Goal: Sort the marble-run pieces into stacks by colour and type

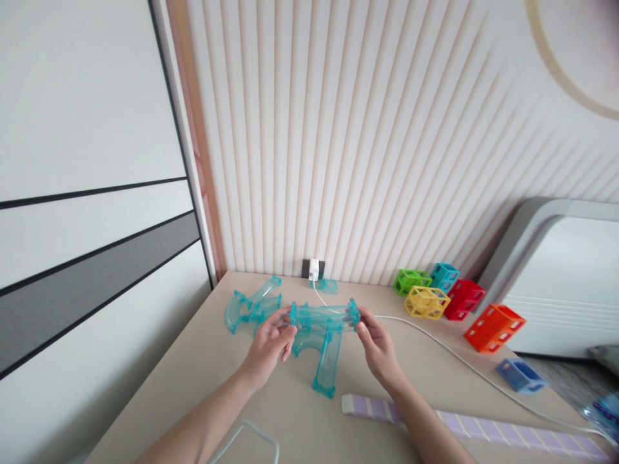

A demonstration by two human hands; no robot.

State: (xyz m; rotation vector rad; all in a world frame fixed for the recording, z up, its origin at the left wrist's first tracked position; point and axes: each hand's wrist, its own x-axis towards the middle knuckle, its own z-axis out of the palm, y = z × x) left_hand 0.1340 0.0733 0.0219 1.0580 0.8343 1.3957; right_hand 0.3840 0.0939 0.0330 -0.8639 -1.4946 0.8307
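Between my two hands I hold a translucent teal plastic tube piece (323,316) level above the table. My left hand (271,338) grips its left flanged end, and my right hand (376,341) pinches the right flange. Just below it lies a straight teal tube (329,366), pointing toward me, beside a curved teal piece (308,340). More teal pieces lie to the left, among them a curved tube (234,312) and a straight one (265,293). My left hand partly hides some of these.
Colored open-frame blocks stand at right: green (411,281), yellow (426,303), red (464,299), orange (494,327) and blue (521,376). A white charger (314,269) sits in the wall, its cable (440,345) crossing the table (193,386). A purple-and-white strip (469,427) lies in front.
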